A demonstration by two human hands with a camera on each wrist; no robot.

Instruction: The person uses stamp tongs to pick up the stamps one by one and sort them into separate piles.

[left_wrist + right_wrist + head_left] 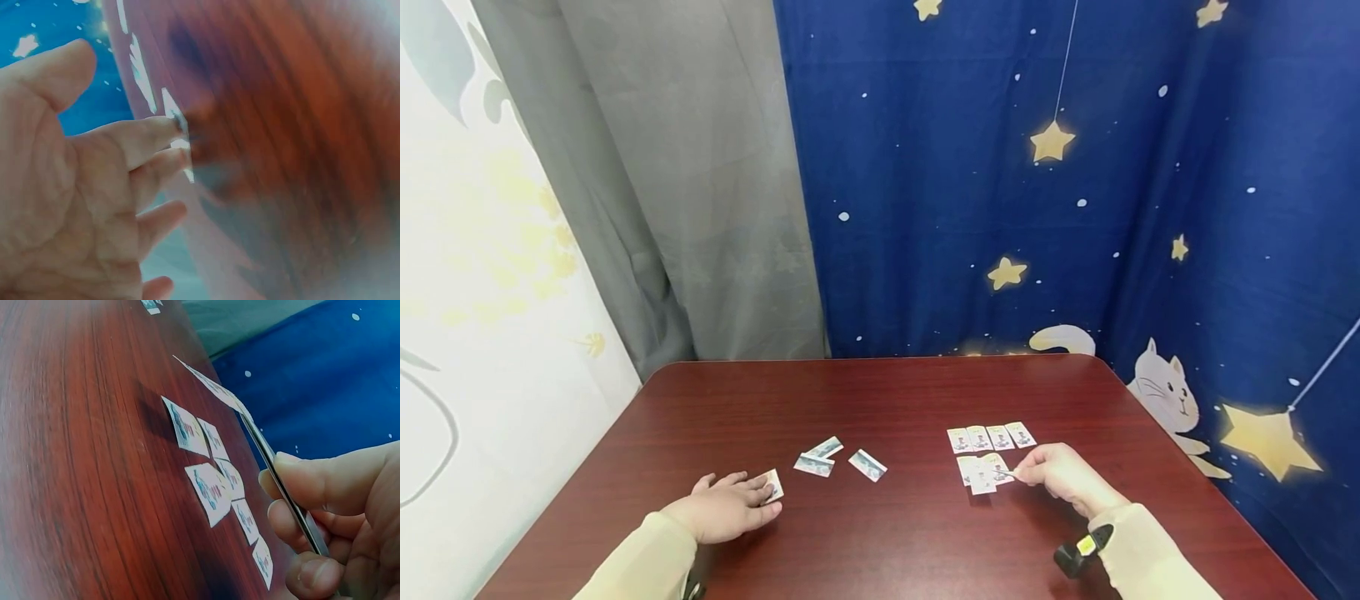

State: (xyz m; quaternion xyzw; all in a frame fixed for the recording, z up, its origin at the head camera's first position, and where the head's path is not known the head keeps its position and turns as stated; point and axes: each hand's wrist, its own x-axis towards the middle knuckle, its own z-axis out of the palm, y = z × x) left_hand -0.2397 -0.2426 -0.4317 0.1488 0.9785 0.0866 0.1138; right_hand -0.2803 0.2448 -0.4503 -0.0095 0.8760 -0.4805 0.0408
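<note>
My right hand (1063, 477) grips a pair of metal tweezers (284, 487) between thumb and fingers. Their tips hold the edge of a small printed paper card (215, 390), raised above the table. In the head view this card (982, 481) overlaps two lower cards, one on its left (965, 468) and one on its right (1000, 467). My left hand (722, 507) lies palm down at the left with fingers spread. Its fingertips touch a small card (775, 483), which they partly cover. The left wrist view shows the fingers (153, 134) extended over that card.
A row of several printed cards (988, 438) lies behind the held card. Left of the middle are three bluish cards, two overlapping (814, 465) and one apart (868, 465). The dark red table (880, 400) ends at curtains (940, 208) behind.
</note>
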